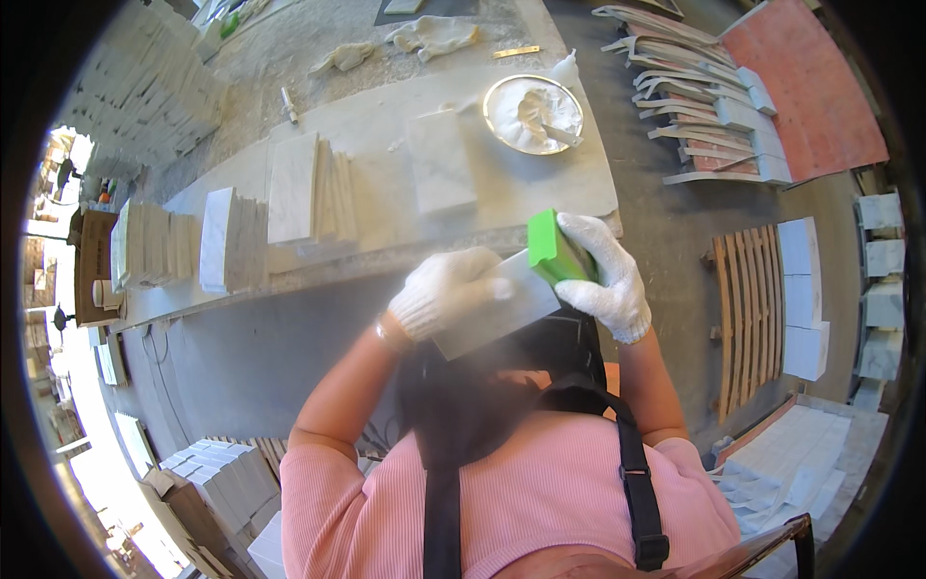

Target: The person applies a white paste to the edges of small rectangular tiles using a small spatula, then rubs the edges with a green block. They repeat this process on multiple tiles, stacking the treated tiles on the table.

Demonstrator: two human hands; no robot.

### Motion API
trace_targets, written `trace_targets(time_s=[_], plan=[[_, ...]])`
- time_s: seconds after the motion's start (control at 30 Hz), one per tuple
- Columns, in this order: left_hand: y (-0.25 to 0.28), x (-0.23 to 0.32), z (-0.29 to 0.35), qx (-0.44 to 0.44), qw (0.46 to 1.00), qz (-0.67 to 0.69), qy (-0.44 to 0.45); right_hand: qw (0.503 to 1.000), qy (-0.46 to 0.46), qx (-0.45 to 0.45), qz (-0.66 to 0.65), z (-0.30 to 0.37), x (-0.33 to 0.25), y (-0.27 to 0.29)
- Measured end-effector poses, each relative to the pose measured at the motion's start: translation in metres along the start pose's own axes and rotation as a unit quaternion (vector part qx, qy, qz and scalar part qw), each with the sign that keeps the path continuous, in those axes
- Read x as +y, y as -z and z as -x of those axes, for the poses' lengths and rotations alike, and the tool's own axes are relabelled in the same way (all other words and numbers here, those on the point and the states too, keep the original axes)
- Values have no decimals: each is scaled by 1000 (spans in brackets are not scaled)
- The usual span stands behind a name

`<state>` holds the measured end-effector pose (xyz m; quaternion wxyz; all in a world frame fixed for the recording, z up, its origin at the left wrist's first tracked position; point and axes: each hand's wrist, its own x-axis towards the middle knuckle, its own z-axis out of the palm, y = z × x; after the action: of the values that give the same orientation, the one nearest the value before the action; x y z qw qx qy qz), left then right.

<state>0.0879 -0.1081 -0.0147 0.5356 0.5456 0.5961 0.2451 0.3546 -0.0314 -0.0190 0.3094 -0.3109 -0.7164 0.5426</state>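
Both my hands wear white knitted gloves. My left hand [450, 291] grips a thin pale grey stone tile [502, 314] near its left end, the thumb lying on its top face. In my right hand [614, 280] is a bright green block [552, 246], its fingers wrapped round the far and near sides. The block stands against the tile's right end; its underside and exact contact are hidden. Tile and block are held above my lap, just in front of the table's near edge. A smeared haze covers part of the view below the tile.
On the table [376, 116] stand several upright rows of tiles [294, 188] and one flat tile [442, 164]. A round tub of white paste [533, 111] holds a spatula. Loose gloves [434, 37] lie farther back. A wooden pallet [748, 318] is on the floor to the right.
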Motion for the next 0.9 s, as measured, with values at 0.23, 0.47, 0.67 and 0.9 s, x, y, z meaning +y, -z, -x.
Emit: trace_targets(time_s=[0.23,0.47,0.67,0.9], plan=[[1,0,2,-6,1000,25,8,992,-103,30,72,-15,6,-1],[1,7,-1,-10,1000,3,8,987,63,-60,134,-3,0,-2],[6,6,4,-2,1000,23,11,997,-47,30,59,-19,7,1],[5,9,-1,-4,1000,-24,16,990,76,-53,102,-11,-2,-3]])
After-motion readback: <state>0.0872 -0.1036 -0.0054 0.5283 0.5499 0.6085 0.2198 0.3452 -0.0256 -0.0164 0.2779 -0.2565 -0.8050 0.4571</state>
